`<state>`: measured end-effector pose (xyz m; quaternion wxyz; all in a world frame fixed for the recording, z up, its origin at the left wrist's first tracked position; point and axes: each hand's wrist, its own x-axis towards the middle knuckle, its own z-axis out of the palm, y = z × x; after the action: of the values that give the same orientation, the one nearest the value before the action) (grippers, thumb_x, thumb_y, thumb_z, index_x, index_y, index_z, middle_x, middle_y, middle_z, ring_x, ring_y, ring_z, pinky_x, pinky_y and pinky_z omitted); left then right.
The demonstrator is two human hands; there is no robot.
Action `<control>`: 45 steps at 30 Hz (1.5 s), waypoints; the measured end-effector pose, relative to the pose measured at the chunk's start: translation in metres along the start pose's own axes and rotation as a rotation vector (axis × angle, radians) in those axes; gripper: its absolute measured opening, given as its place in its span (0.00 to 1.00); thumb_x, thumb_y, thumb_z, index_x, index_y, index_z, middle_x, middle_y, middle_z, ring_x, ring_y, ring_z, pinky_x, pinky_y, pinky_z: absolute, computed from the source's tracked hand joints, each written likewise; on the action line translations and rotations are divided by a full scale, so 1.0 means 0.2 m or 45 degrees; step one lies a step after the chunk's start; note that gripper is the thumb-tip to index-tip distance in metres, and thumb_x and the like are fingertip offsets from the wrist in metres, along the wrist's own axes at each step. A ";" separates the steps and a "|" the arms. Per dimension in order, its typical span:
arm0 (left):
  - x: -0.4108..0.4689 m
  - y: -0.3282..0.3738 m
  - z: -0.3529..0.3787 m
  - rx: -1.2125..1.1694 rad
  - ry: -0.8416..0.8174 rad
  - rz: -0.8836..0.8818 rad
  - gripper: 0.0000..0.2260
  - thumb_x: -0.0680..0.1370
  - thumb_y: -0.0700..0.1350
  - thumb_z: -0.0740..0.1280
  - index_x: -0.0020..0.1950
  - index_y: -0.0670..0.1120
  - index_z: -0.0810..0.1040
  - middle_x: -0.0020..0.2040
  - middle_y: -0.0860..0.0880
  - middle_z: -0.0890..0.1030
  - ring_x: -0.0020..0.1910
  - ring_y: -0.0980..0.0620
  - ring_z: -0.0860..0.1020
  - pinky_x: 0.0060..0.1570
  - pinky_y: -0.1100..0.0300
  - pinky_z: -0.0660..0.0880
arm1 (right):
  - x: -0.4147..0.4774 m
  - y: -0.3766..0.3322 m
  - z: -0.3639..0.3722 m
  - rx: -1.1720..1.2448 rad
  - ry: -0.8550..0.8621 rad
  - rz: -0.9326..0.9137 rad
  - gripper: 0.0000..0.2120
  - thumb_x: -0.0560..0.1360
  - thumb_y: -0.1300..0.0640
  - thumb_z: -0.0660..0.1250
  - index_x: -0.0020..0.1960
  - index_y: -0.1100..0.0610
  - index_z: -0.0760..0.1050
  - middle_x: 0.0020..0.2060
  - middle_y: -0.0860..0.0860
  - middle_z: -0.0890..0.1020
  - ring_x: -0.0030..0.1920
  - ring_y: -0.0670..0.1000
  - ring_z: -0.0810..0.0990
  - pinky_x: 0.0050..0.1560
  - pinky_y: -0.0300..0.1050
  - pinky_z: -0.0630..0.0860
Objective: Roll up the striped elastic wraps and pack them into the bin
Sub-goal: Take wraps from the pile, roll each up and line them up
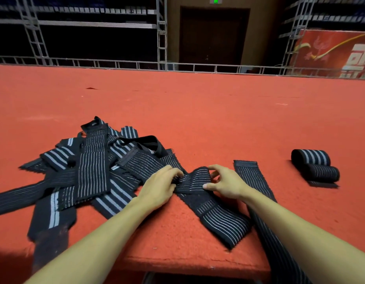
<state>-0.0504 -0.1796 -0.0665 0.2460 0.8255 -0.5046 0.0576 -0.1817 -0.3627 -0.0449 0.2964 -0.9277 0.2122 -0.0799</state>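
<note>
- A half-rolled wrap (194, 180) of black ribbed elastic with thin pale stripes is held near the middle of the red felt-like surface (198, 111). Its flat tail is laid toward the near edge.
- The roll's left end is gripped by the curled fingers of the left hand (160, 186).
- Its right end is pinched between thumb and fingers of the right hand (226, 181).
- A tangled pile of loose wraps (91, 169) is heaped to the left.
- Two cylindrical finished rolls (314, 167) are set touching at the right.

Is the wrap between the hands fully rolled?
Partly rolled: left hand and right hand pinch the wrap into a short roll; its tail lies flat.
</note>
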 end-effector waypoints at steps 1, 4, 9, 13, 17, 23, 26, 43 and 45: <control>-0.01 0.01 -0.01 -0.016 0.031 -0.002 0.17 0.75 0.37 0.65 0.61 0.52 0.75 0.55 0.54 0.74 0.58 0.53 0.74 0.58 0.54 0.72 | 0.01 -0.01 0.00 0.019 0.054 -0.018 0.25 0.71 0.53 0.75 0.65 0.51 0.71 0.47 0.47 0.79 0.44 0.45 0.78 0.46 0.37 0.70; -0.04 0.04 -0.06 -0.081 0.121 -0.004 0.17 0.76 0.37 0.65 0.62 0.52 0.74 0.49 0.56 0.72 0.49 0.55 0.73 0.54 0.55 0.73 | 0.02 -0.04 -0.03 0.034 0.280 -0.100 0.11 0.70 0.54 0.75 0.45 0.50 0.73 0.39 0.45 0.75 0.40 0.45 0.74 0.43 0.41 0.66; -0.09 0.07 -0.14 -0.214 0.152 0.000 0.25 0.76 0.40 0.67 0.69 0.60 0.67 0.45 0.58 0.68 0.39 0.60 0.71 0.48 0.60 0.72 | -0.04 -0.09 -0.15 0.094 0.280 -0.305 0.13 0.69 0.56 0.73 0.35 0.51 0.68 0.47 0.44 0.83 0.53 0.47 0.79 0.56 0.44 0.72; -0.10 0.11 -0.17 -0.215 0.088 -0.036 0.30 0.76 0.42 0.68 0.74 0.59 0.60 0.49 0.56 0.69 0.42 0.57 0.70 0.49 0.58 0.72 | -0.12 -0.13 -0.21 0.002 0.451 -0.443 0.12 0.69 0.55 0.74 0.37 0.53 0.71 0.35 0.47 0.79 0.40 0.50 0.77 0.44 0.43 0.71; -0.11 0.15 -0.19 -0.040 0.076 0.033 0.08 0.76 0.47 0.68 0.54 0.51 0.75 0.50 0.54 0.68 0.52 0.53 0.71 0.54 0.54 0.71 | -0.19 -0.11 -0.28 -0.197 0.469 -0.465 0.11 0.69 0.48 0.75 0.40 0.52 0.75 0.32 0.43 0.72 0.36 0.46 0.71 0.37 0.40 0.64; -0.07 0.16 -0.19 0.279 0.083 0.134 0.14 0.75 0.49 0.69 0.59 0.49 0.74 0.65 0.51 0.69 0.71 0.51 0.61 0.72 0.52 0.50 | -0.26 0.00 -0.39 -0.224 0.709 -0.344 0.06 0.71 0.50 0.73 0.43 0.52 0.81 0.36 0.48 0.73 0.41 0.51 0.74 0.40 0.48 0.70; -0.04 0.22 -0.19 0.368 0.039 0.104 0.07 0.75 0.46 0.66 0.52 0.49 0.73 0.52 0.52 0.77 0.61 0.52 0.72 0.65 0.56 0.59 | -0.31 0.05 -0.44 -0.208 0.913 -0.233 0.05 0.73 0.53 0.71 0.45 0.54 0.81 0.38 0.49 0.72 0.42 0.50 0.72 0.40 0.46 0.67; -0.02 0.54 -0.10 -0.442 -0.387 0.086 0.13 0.71 0.49 0.75 0.54 0.53 0.81 0.47 0.54 0.83 0.46 0.57 0.80 0.52 0.61 0.76 | -0.50 0.17 -0.50 -0.498 -0.035 0.272 0.30 0.71 0.28 0.58 0.30 0.51 0.80 0.28 0.46 0.77 0.36 0.48 0.75 0.53 0.50 0.67; -0.10 0.52 -0.09 -0.468 -0.691 0.048 0.15 0.75 0.56 0.69 0.57 0.52 0.81 0.53 0.53 0.83 0.54 0.58 0.79 0.58 0.64 0.73 | -0.50 0.14 -0.47 -0.602 -0.085 0.263 0.36 0.70 0.24 0.52 0.32 0.52 0.83 0.28 0.46 0.77 0.37 0.47 0.73 0.55 0.52 0.65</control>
<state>-0.1472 -0.1944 -0.0218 0.2465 0.7430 -0.5689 -0.2521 -0.3065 -0.3879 0.0124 0.0847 -0.9468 0.3086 0.0331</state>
